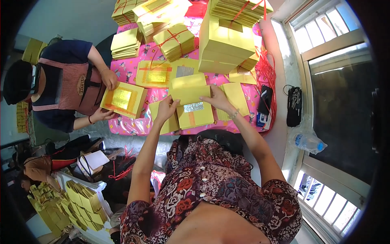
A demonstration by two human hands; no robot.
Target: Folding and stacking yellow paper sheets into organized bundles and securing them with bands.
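A yellow joss paper sheet (190,96) is stretched between my two hands above the pink tablecloth. My left hand (167,107) pinches its left edge between thumb and fingers. At the right edge, my right hand (216,99) grips it with the thumb on top. Below it lies a joss paper stack (204,117) whose top carries a silver foil square and an orange patch; the sheet covers its far part. Another yellow stack (235,97) rests under my right wrist, and a further stack (160,109) sits beside my left hand.
A co-worker (71,81) at the left holds a stack with a gold foil square (122,97). Tall yellow bundles (223,46) and a red-tied bundle (175,40) stand at the back. Red ribbons (266,73), a dark phone (265,97) and a plastic bottle (310,143) are at the right.
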